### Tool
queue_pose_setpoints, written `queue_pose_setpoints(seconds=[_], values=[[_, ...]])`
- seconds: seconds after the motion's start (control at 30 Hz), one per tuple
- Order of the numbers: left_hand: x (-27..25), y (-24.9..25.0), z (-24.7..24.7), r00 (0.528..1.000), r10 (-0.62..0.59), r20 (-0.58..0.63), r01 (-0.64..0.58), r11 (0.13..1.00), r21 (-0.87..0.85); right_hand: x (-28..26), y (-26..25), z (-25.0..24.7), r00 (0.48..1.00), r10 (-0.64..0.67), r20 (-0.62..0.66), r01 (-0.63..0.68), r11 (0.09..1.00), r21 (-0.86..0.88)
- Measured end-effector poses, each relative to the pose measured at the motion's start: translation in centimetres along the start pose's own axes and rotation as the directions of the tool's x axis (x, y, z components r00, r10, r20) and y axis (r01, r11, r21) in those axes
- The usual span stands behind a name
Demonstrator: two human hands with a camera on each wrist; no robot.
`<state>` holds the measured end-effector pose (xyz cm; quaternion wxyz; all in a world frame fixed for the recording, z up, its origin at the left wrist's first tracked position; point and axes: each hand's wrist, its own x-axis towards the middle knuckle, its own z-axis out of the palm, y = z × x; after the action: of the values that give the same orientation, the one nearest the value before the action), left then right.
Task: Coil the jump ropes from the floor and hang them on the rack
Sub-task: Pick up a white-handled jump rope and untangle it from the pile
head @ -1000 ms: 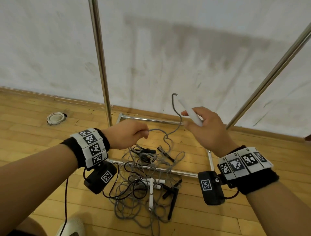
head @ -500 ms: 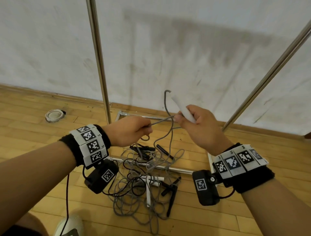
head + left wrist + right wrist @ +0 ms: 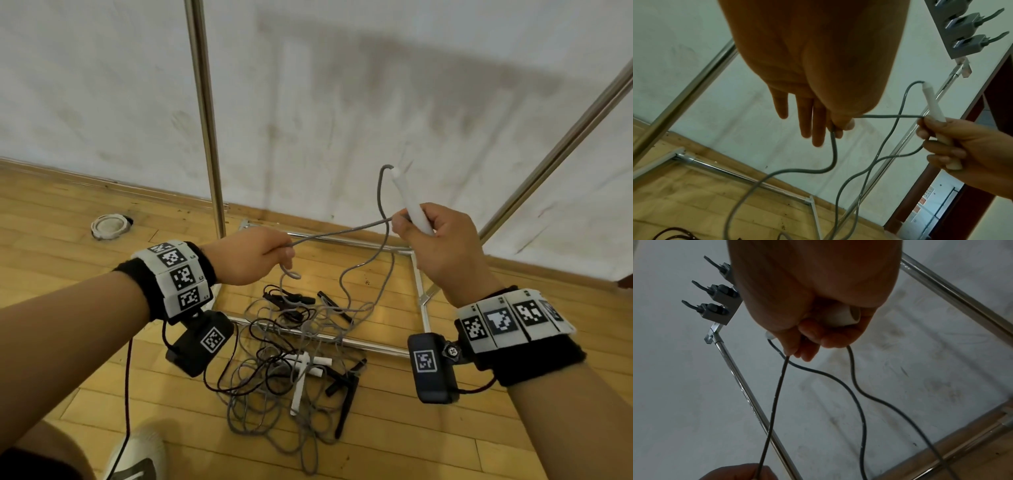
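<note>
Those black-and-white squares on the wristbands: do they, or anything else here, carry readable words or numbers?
No readable text anywhere.
Black-and-white square markers on the white wristband plates: coded patterns, no letters.
Colourful wall posters through the doorway: too blurred to read.

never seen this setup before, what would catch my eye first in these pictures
First, the two hands held up in mid-frame: the right hand grips a white handle, and the left hand pinches its grey rope, stretched between them. Below them lies a tangled pile of ropes on the wooden floor, across the metal rack's base.
</note>
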<state>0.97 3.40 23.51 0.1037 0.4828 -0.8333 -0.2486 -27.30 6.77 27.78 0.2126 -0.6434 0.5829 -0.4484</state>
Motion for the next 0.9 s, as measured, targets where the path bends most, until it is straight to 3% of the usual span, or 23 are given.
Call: queue_pose_setpoints(seconds=[0.1,0.2,0.33,0.47,0.63,0.77,0.9], values=[[-0.2,0.5,0.0,1.0,0.007,0.024,-0.005,0.995,-0.102,-0.4,0.2,0.3,0.997,0.047,0.067,-0.048,0.999,0.025],[-0.4,1.3,0.1,0.999,0.041,-0.008,-0.042,0.996,-0.075,-1.2,-0.2,1.3,0.986,0.023,0.168,-0.034,0.998,0.06],[-0.3,3.2,0.2,0.991,0.128,-0.031,-0.131,0.956,-0.262,-2.1,-0.6,3.5,0.956,0.007,0.293,-0.027,0.997,0.066],[-0.3,4.7,0.1,0.98,0.175,-0.096,-0.195,0.941,-0.276,-2.6,-1.0,4.4,0.931,-0.049,0.36,0.032,0.998,0.053],[-0.2,3.8,-0.1,0.967,0.199,-0.159,-0.222,0.964,-0.146,-1.7,-1.0,3.6,0.964,-0.064,0.259,0.063,0.998,0.012],[-0.1,1.4,0.4,0.996,0.092,-0.005,-0.092,0.993,-0.074,-0.5,-0.8,2.3,0.995,-0.046,0.09,0.043,0.999,0.031],[-0.4,-1.2,0.8,0.987,-0.038,0.156,0.042,0.999,-0.025,0.5,0.0,0.5,0.997,-0.028,-0.074,0.031,0.999,0.035]])
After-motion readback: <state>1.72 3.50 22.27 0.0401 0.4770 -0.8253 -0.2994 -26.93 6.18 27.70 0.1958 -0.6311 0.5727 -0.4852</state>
